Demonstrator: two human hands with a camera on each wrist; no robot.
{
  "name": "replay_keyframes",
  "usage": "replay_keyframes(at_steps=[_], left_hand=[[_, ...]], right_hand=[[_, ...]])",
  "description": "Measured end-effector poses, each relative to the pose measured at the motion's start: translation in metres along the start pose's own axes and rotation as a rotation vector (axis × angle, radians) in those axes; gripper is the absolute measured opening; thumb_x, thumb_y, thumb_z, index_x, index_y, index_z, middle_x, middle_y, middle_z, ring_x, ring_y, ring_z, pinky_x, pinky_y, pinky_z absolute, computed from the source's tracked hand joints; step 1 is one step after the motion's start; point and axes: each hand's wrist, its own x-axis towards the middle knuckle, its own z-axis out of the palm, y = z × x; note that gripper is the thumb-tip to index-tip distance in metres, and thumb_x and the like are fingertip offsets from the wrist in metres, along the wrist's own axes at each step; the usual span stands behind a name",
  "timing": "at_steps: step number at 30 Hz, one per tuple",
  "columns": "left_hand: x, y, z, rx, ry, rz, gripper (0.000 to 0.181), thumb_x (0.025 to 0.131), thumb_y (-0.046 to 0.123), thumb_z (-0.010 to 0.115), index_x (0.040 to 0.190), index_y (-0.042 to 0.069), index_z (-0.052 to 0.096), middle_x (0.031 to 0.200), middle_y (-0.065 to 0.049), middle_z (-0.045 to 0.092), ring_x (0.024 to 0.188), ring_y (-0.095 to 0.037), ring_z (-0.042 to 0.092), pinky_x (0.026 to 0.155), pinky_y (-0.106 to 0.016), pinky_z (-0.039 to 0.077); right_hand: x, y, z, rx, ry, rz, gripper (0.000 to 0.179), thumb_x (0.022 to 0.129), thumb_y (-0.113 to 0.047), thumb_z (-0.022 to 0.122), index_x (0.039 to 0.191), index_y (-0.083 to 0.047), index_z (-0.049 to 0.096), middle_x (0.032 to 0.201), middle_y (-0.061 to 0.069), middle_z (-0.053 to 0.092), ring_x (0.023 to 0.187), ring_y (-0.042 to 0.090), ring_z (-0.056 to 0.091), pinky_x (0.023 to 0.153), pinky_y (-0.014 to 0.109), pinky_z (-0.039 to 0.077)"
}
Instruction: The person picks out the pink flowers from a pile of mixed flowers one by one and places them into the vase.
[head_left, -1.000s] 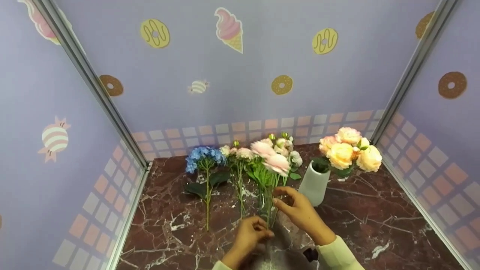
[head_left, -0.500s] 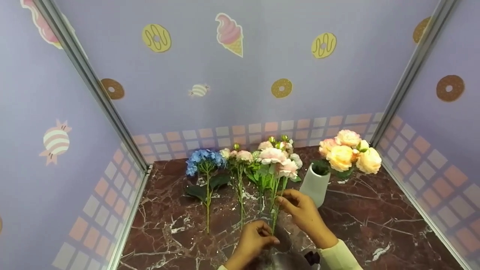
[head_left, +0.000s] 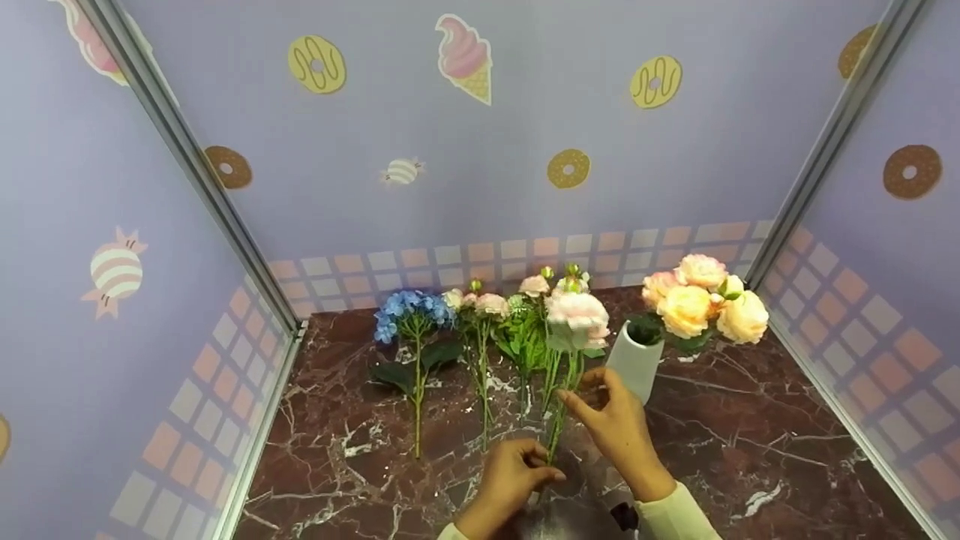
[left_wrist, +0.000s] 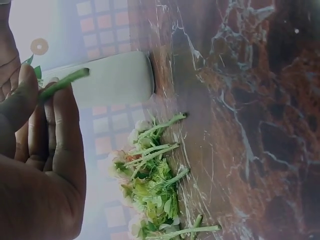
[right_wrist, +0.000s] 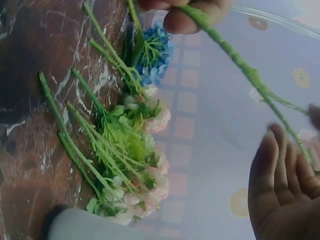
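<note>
rightward since earlier, a pink flower is being shifted, its lower stem being pinched by the left hand; higher, gripping by the right hand cannot be told.

Left hand and right hand: bare, slim fingers. Creases at finger joints readable in left wrist view; right wrist view softer, some fingertips blurred. Right sleeve: long, pale cream going yellowish, plain, ends at wrist, cuff edge fairly straight. Left sleeve: similar pale tone, only sliver at bottom edge of head view, rest cut off. Small dark angular piece just beside right cuff; can't tell if worn, details too small.
</note>
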Motion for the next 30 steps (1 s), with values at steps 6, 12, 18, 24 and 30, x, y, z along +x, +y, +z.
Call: replay_keyframes(at_steps=[6, 12, 18, 24, 30], left_hand=[[0.0, 0.001, 0.001, -0.006, 0.038, -0.015, 0.027, 0.078, -0.006, 0.098, 0.081, -0.002, 0.072, 0.073, -0.011, 0.079, 0.056, 0.0, 0.067, 0.057, -0.016, 0.059], [0.0, -0.002, 0.0, -0.021, 0.017, -0.028, 0.028, 0.078, -0.005, 0.1, 0.082, -0.002, 0.072, 0.073, -0.007, 0.078, 0.058, -0.001, 0.069, 0.058, -0.018, 0.062], [0.002, -0.004, -0.003, -0.01, 0.001, -0.053, 0.026, 0.081, 0.0, 0.1, 0.084, -0.001, 0.073, 0.074, -0.005, 0.077, 0.061, -0.005, 0.07, 0.059, -0.018, 0.06], [0.001, -0.008, -0.006, 0.058, 0.011, -0.038, 0.024, 0.094, 0.016, 0.094, 0.104, -0.001, 0.081, 0.089, -0.005, 0.082, 0.073, -0.004, 0.07, 0.064, -0.018, 0.06], [-0.003, -0.012, -0.012, 0.075, 0.038, -0.04, 0.02, 0.104, 0.023, 0.085, 0.113, 0.007, 0.079, 0.106, -0.006, 0.083, 0.093, -0.017, 0.077, 0.073, -0.025, 0.065]], right_hand=[[-0.002, -0.002, 0.0, 0.03, 0.024, -0.071, 0.028, 0.098, -0.029, 0.092, 0.106, -0.011, 0.071, 0.089, 0.008, 0.08, 0.076, 0.011, 0.075, 0.07, 0.023, 0.06], [-0.001, -0.001, -0.001, 0.302, -0.117, 0.007, 0.017, 0.109, -0.013, 0.077, 0.112, 0.004, 0.075, 0.089, 0.006, 0.08, 0.078, 0.014, 0.078, 0.075, 0.031, 0.07], [0.0, -0.002, -0.004, 0.44, -0.18, 0.092, 0.022, 0.114, -0.008, 0.067, 0.107, 0.012, 0.072, 0.089, 0.001, 0.082, 0.084, 0.016, 0.083, 0.081, 0.035, 0.072], [0.008, -0.006, -0.015, 0.322, -0.087, -0.106, 0.016, 0.107, 0.003, 0.071, 0.096, 0.012, 0.076, 0.086, 0.006, 0.082, 0.076, 0.01, 0.078, 0.073, 0.025, 0.068], [0.045, -0.029, -0.063, 0.093, 0.258, -0.343, 0.014, 0.103, 0.008, 0.072, 0.094, 0.005, 0.082, 0.095, 0.024, 0.084, 0.081, -0.005, 0.072, 0.087, 0.014, 0.06]])
